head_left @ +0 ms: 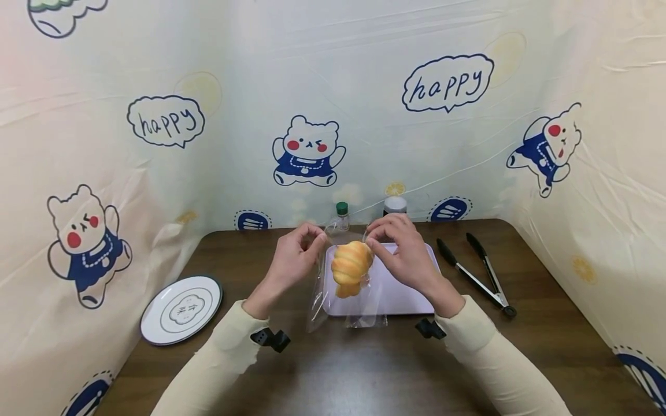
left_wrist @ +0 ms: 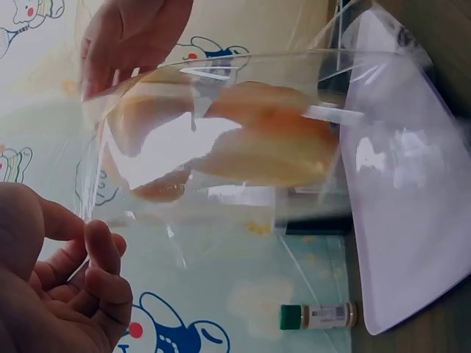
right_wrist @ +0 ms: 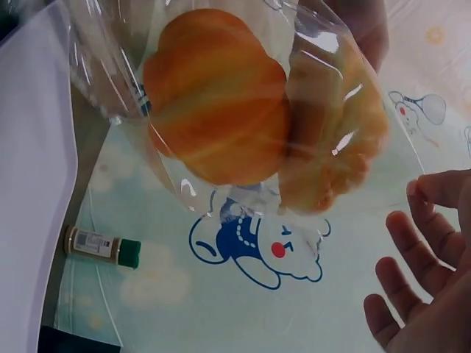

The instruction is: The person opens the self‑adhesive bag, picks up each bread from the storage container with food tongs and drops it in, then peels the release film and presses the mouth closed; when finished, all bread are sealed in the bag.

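A clear plastic bag (head_left: 318,306) hangs upright between both hands, over the front part of a lilac tray (head_left: 408,300). Two golden bread pieces show inside it: a ridged, rounded bun (right_wrist: 217,99) and a bumpy bread piece (right_wrist: 335,132) beside it. My left hand (head_left: 296,257) pinches the bag's top edge between thumb and forefinger, its other fingers curled in the left wrist view. At the opposite side of the opening, my right hand (head_left: 406,254) pinches the edge with thumb and forefinger, the remaining fingers spread loosely.
On the brown table (head_left: 333,370), a white plate (head_left: 156,315) with a dark rim lies at the left. Black-handled tongs (head_left: 491,277) lie spread at the right. Behind the tray stand a green-capped bottle (head_left: 341,215) and a white-lidded jar (head_left: 395,204), before a printed cloth wall (head_left: 359,69).
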Demonstrator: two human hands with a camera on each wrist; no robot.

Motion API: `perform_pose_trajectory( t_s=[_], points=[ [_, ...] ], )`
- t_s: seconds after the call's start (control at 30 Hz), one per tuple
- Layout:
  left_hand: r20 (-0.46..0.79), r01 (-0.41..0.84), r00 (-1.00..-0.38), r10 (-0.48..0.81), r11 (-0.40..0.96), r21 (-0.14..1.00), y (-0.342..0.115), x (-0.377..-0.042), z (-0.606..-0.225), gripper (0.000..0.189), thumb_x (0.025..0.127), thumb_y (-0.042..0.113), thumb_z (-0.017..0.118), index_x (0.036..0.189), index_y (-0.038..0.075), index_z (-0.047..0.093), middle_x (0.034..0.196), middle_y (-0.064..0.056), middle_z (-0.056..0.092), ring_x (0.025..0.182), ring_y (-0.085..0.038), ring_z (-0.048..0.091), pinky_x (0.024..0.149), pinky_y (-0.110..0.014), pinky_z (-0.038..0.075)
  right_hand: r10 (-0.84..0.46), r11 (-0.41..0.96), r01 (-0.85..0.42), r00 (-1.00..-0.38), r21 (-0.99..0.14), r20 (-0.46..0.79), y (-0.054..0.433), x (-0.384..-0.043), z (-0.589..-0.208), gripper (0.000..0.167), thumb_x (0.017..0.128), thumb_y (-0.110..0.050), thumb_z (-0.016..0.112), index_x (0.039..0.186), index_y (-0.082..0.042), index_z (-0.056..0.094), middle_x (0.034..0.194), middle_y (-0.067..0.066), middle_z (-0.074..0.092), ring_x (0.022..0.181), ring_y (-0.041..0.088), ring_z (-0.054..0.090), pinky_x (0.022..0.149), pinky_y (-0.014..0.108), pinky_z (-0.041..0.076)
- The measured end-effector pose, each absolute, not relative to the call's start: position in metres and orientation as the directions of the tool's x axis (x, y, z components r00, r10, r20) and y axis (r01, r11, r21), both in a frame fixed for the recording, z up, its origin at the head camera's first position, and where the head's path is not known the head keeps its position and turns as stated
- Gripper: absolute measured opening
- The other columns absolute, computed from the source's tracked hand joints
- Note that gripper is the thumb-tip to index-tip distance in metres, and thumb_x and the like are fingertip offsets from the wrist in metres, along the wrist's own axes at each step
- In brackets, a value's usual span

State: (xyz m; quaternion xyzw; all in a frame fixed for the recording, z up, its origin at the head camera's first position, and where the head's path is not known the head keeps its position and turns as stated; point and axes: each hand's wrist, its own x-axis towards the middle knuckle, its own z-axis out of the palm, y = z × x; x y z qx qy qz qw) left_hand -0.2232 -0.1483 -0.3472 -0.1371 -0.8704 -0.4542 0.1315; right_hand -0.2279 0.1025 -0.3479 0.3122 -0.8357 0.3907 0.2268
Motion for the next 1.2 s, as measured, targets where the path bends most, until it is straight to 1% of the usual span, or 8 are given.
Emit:
perform_pose_trajectory(
  t_s=[0.13,0.3,0.4,0.63,0.77,1.0,1.13,1.2],
  points=[
    [0.345,0.360,-0.928,0.140,0.567,0.741,-0.148,-0.224,-0.348,0.017,0.100,0.032,0.061,0.099,0.016,0.065,0.072,-0.006,0.056,0.059,-0.021,0.051,0.050,-0.027,0.043,-0.359,0.486,-0.712,-0.691,-0.507,0.627,0.103,-0.228,-0.347,0.008,0.095,-0.022,0.068,0.095,-0.014,0.069,0.119,0.003,0.065,0.121,0.022,0.049,0.100,0.048,0.045],
    [0.330,0.371,-0.927,0.179,0.573,0.731,-0.147,-0.224,-0.348,0.016,0.099,0.032,0.061,0.099,0.016,0.066,0.076,-0.005,0.057,0.063,-0.021,0.052,0.052,-0.027,0.045,-0.311,0.505,-0.678,-0.720,-0.534,0.620,0.105,-0.229,-0.346,0.010,0.096,-0.024,0.067,0.094,-0.015,0.067,0.118,0.003,0.066,0.118,0.021,0.051,0.095,0.046,0.048],
    [0.343,0.376,-0.923,0.173,0.588,0.716,-0.146,-0.224,-0.347,0.018,0.099,0.032,0.061,0.099,0.015,0.067,0.077,-0.005,0.058,0.065,-0.020,0.053,0.053,-0.027,0.045,-0.342,0.499,-0.683,-0.721,-0.534,0.602,0.106,-0.228,-0.345,0.009,0.097,-0.025,0.066,0.097,-0.015,0.067,0.120,0.003,0.065,0.120,0.021,0.051,0.095,0.047,0.050],
    [0.400,0.394,-0.909,0.116,0.548,0.738,-0.146,-0.223,-0.344,0.020,0.099,0.033,0.060,0.099,0.014,0.066,0.094,-0.004,0.068,0.085,-0.019,0.061,0.076,-0.031,0.053,-0.384,0.478,-0.695,-0.715,-0.537,0.584,0.108,-0.227,-0.344,0.007,0.095,-0.022,0.068,0.096,-0.016,0.069,0.122,0.002,0.064,0.121,0.021,0.050,0.096,0.048,0.051],
    [0.402,0.390,-0.912,0.083,0.479,0.786,-0.144,-0.220,-0.339,0.021,0.099,0.036,0.060,0.099,0.015,0.066,0.101,-0.003,0.071,0.090,-0.020,0.063,0.081,-0.034,0.054,-0.397,0.464,-0.690,-0.722,-0.555,0.566,0.110,-0.228,-0.346,0.006,0.093,-0.022,0.070,0.095,-0.017,0.071,0.120,0.001,0.064,0.122,0.020,0.049,0.099,0.049,0.049],
    [0.427,0.416,-0.901,0.076,0.427,0.803,-0.142,-0.218,-0.337,0.025,0.099,0.037,0.061,0.099,0.013,0.066,0.102,-0.005,0.073,0.090,-0.019,0.064,0.081,-0.033,0.054,-0.313,0.474,-0.646,-0.759,-0.598,0.572,0.113,-0.237,-0.351,0.019,0.099,-0.025,0.061,0.113,-0.014,0.069,0.117,0.003,0.068,0.113,0.020,0.054,0.091,0.043,0.051],
    [0.439,0.446,-0.891,0.116,0.406,0.798,-0.141,-0.219,-0.340,0.023,0.099,0.035,0.061,0.098,0.013,0.066,0.100,-0.005,0.072,0.088,-0.019,0.063,0.081,-0.033,0.054,-0.262,0.489,-0.610,-0.785,-0.624,0.562,0.113,-0.241,-0.354,0.025,0.097,-0.026,0.065,0.118,-0.014,0.068,0.118,0.004,0.068,0.109,0.020,0.053,0.086,0.040,0.047],
    [0.434,0.453,-0.890,0.144,0.399,0.797,-0.142,-0.219,-0.341,0.022,0.099,0.034,0.060,0.098,0.013,0.066,0.100,-0.005,0.071,0.088,-0.020,0.062,0.081,-0.032,0.055,-0.257,0.500,-0.591,-0.799,-0.633,0.543,0.111,-0.241,-0.352,0.030,0.096,-0.029,0.067,0.122,-0.015,0.067,0.122,0.004,0.067,0.114,0.021,0.053,0.090,0.042,0.047]
  ],
)
